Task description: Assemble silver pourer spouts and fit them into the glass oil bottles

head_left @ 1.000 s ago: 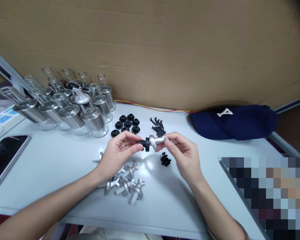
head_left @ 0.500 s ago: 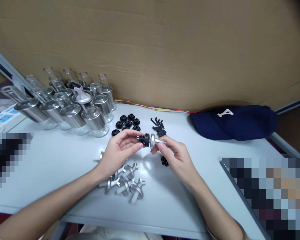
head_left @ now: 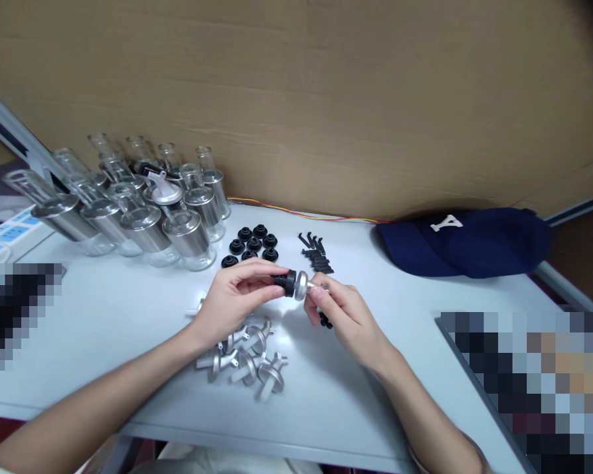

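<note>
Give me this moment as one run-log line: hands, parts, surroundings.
left hand: black stopper | right hand: silver spout | parts: lined up, narrow gap between rims | nearby: loose spouts, bottles

Bare forearms (head_left: 143, 378), pale clothing (head_left: 190, 454) below

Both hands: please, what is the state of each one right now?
Left hand: closed, holding the black stopper.
Right hand: closed, holding the silver spout.
</note>
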### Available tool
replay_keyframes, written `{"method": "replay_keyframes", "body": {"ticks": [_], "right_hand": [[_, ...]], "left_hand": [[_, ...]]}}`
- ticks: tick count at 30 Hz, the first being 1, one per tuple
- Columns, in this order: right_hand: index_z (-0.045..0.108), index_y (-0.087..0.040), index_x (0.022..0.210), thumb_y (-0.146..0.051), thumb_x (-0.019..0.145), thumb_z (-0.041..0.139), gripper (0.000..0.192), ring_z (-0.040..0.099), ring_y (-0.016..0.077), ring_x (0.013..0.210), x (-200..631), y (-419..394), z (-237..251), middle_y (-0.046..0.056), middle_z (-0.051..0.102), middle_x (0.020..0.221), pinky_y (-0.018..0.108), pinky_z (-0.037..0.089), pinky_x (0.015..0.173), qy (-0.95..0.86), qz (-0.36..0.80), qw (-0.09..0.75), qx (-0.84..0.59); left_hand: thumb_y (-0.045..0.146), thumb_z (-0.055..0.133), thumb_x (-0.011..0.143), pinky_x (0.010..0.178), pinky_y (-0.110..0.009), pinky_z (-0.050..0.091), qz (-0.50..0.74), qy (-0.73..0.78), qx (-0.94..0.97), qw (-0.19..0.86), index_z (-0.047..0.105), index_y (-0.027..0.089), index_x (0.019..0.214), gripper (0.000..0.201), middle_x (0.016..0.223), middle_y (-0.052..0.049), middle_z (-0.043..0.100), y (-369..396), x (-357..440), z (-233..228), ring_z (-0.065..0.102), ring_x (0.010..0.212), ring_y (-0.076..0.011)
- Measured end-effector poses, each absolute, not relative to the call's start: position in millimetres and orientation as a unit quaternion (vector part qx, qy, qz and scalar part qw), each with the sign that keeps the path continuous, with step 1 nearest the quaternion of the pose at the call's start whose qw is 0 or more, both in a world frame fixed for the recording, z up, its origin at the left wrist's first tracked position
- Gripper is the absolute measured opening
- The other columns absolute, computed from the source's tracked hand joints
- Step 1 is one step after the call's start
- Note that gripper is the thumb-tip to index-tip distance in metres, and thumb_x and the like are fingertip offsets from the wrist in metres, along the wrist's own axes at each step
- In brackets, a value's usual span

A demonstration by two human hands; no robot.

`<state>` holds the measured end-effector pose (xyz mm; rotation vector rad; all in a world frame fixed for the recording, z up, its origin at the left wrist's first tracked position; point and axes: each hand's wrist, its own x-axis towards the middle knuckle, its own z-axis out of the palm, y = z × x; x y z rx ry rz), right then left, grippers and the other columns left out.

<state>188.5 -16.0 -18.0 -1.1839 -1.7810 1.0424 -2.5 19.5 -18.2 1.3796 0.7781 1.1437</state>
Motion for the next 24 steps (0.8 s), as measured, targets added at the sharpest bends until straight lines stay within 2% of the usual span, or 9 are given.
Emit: {"method": "replay_keyframes", "body": {"ticks": [5, 14, 24], "right_hand": [[0.039, -0.022, 0.065, -0.045, 0.097, 0.034, 0.04, 0.039, 0.0108, 0.051, 187.8, -16.5, -19.1, -0.004, 0.045, 0.056, 0.026, 0.031, 0.054, -0.686, 0.42, 0.372, -0.464], [0.04, -0.021, 0.069, -0.044, 0.099, 0.028, 0.04, 0.043, 0.0118, 0.058, 182.7, -17.2, -22.8, -0.003, 0.047, 0.062, 0.026, 0.033, 0.06, -0.689, 0.432, 0.363, -0.455], [0.04, -0.021, 0.068, -0.045, 0.099, 0.029, 0.041, 0.043, 0.0125, 0.059, 179.5, -18.9, -22.8, -0.002, 0.047, 0.062, 0.027, 0.035, 0.061, -0.675, 0.447, 0.377, -0.451]], "left_hand": [[0.009, 0.073, 0.067, 0.069, -0.018, 0.056, 0.478, 0.338, 0.6, 0.545, 0.077, 0.024, 0.085, 0.024, 0.08, -0.001, 0.067, 20.6, -4.2, -18.8, 0.064, 0.072, -0.0093], [0.008, 0.074, 0.064, 0.063, -0.017, 0.053, 0.488, 0.342, 0.596, 0.538, 0.077, 0.025, 0.082, 0.024, 0.075, 0.0, 0.067, 20.5, -4.8, -17.2, 0.062, 0.067, -0.0085], [0.014, 0.077, 0.064, 0.062, -0.022, 0.054, 0.489, 0.349, 0.609, 0.518, 0.077, 0.022, 0.08, 0.017, 0.073, -0.002, 0.066, 18.4, -3.4, -15.7, 0.061, 0.066, -0.0113]]}}
